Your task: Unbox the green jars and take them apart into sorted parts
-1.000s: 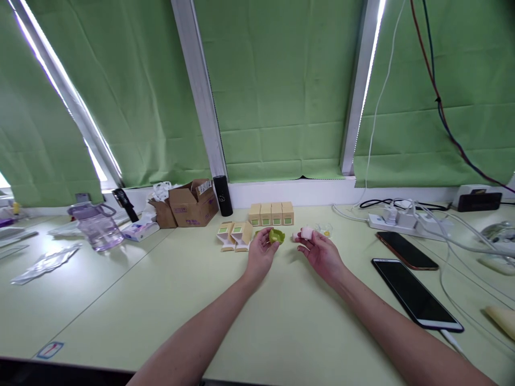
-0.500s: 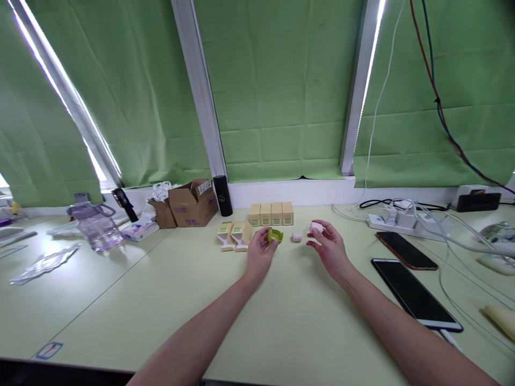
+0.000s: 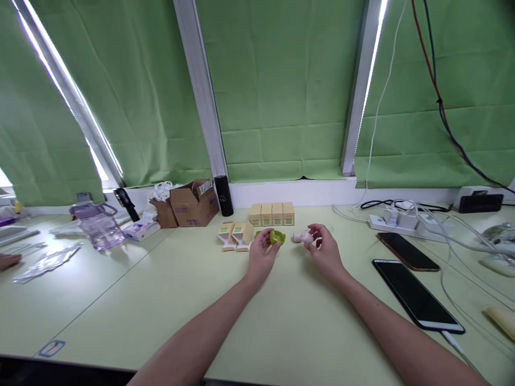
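My left hand [image 3: 262, 252] pinches a small yellow-green, cup-shaped piece [image 3: 277, 237] with a notched rim. Between the thumb and fingers of my right hand [image 3: 324, 249] is a small pale pink rounded piece [image 3: 307, 237]. Just left of it, a pale pink cylinder [image 3: 296, 237] lies on the table; whether the two touch I cannot tell. Behind my right fingers a clear, round-edged item [image 3: 330, 227] shows faintly. Two opened cardboard boxes [image 3: 242, 234] with green labels stand left of my left hand.
Several closed small boxes [image 3: 272, 214] stand in a row behind my hands. On the right lie two phones [image 3: 418, 294], a power strip [image 3: 386, 224] and loose cables. To the left are a carton [image 3: 193, 206], a black cylinder [image 3: 223, 196], a water bottle [image 3: 96, 228] and another person's hand [image 3: 8, 261].
My right hand has moved left and slightly down with the pink piece, close to the pink cylinder. My left hand is nearly still. Another person's hand has appeared at the far left.
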Demonstrator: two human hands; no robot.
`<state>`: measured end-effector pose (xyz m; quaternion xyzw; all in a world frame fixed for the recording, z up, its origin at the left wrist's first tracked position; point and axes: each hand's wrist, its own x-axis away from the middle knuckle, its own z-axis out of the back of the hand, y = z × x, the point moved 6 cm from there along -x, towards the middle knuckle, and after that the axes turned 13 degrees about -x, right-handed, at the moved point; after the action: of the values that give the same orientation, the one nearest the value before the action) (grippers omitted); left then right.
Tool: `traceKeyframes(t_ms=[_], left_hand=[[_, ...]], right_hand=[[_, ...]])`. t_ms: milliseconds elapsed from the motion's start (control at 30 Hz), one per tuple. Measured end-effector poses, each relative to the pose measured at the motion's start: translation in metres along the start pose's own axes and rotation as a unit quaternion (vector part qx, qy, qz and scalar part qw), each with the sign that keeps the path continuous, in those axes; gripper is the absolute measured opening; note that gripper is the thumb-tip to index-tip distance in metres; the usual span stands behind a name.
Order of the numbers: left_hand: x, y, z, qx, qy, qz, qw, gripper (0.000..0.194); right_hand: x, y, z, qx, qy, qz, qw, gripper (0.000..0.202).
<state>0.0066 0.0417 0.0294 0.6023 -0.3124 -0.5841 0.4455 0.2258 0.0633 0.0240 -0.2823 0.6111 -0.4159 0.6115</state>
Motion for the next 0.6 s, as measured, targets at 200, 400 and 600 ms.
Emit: traceKeyframes(t_ms=[200, 400, 600], left_hand=[[0.000, -0.001, 0.000, -0.015, -0.003, -0.006, 1.000, 0.049], [0.001, 0.003, -0.001, -0.011, -0.006, -0.005, 1.000, 0.050], [0.004, 0.007, -0.003, -0.015, -0.019, 0.003, 1.000, 0.049]], right_hand=[[0.002, 0.007, -0.012, 0.123, -0.073, 0.078, 0.987, 0.031], [0.005, 0.012, -0.021, 0.175, -0.124, 0.122, 0.969, 0.030], [0.007, 0.006, -0.022, 0.206, -0.129, 0.132, 0.961, 0.029]])
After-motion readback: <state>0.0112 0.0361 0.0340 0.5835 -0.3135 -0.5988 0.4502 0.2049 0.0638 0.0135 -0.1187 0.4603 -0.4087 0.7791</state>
